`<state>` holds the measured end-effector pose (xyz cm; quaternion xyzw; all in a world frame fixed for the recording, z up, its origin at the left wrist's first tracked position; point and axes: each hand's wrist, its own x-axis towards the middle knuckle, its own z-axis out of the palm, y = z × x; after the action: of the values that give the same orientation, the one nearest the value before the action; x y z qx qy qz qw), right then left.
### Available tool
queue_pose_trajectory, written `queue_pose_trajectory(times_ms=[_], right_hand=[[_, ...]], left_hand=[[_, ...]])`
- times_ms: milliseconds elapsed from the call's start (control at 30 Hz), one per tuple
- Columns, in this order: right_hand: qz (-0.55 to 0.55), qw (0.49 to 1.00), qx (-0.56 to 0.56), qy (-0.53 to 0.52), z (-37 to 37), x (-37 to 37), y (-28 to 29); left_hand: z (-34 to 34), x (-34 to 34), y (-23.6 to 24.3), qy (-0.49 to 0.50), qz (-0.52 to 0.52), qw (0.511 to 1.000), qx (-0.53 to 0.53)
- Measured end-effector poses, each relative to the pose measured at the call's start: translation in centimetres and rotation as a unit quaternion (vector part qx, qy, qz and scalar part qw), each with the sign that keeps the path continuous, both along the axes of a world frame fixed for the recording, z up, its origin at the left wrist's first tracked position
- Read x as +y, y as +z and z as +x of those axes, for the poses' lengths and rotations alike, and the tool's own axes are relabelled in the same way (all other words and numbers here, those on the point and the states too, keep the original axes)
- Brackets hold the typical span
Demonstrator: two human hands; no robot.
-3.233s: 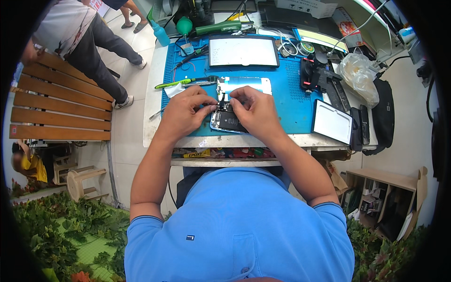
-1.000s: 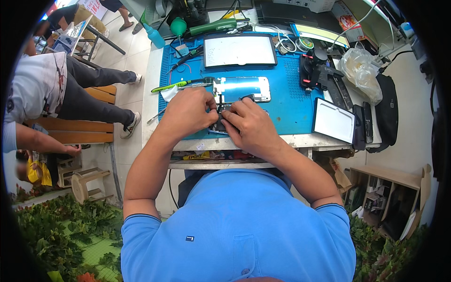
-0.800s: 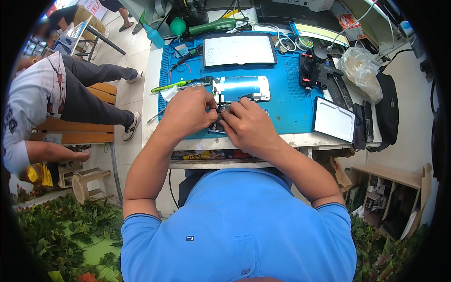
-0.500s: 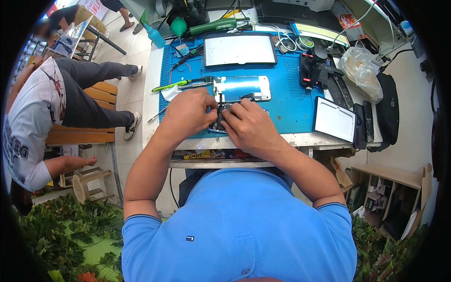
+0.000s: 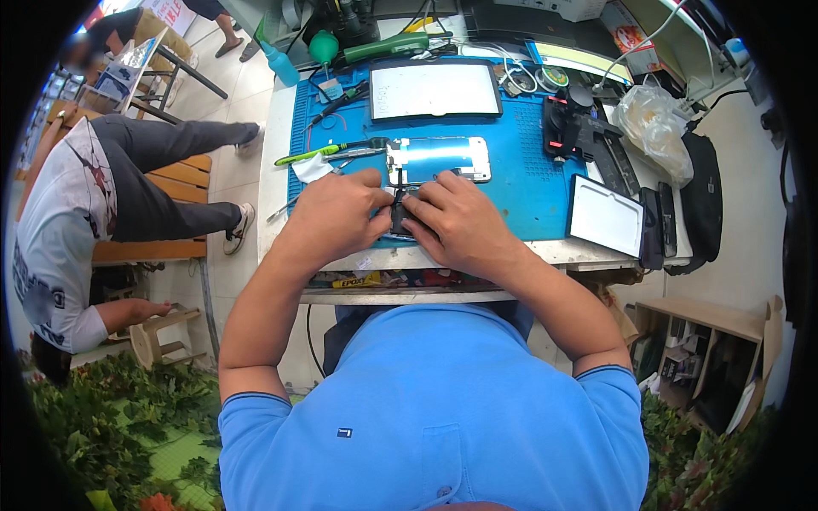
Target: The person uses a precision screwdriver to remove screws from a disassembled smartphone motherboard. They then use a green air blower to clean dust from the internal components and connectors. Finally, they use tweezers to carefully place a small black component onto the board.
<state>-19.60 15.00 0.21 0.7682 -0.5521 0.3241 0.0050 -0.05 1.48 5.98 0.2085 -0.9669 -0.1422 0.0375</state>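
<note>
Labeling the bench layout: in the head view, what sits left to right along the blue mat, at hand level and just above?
Green-handled tool → left hand → small dark device held between both hands → right hand → white-screened tablet → dark flat devices at the table's right edge.

A blue work mat (image 5: 520, 183) covers the white tabletop (image 5: 274, 162), bearing a green-handled tool (image 5: 311, 154), a teal bulb blower (image 5: 323, 46) and a black device (image 5: 400, 213).

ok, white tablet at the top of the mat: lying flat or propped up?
Flat. The white tablet lies face up on the blue mat, whole outline visible, nothing under it.
</note>
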Motion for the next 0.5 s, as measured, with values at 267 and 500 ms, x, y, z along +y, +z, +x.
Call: queue_pose_trajectory(times_ms=[267,500], right_hand=[[0.039,0.999,0.006,-0.010,0.2,-0.1,0.7],[0.059,0.997,0.039,-0.018,-0.4,0.3,1.3]], left_hand=[[0.3,0.0,-0.3,-0.007,-0.023,1.000,-0.006],[1.2,-0.5,-1.8,-0.006,0.023,0.997,0.072]])
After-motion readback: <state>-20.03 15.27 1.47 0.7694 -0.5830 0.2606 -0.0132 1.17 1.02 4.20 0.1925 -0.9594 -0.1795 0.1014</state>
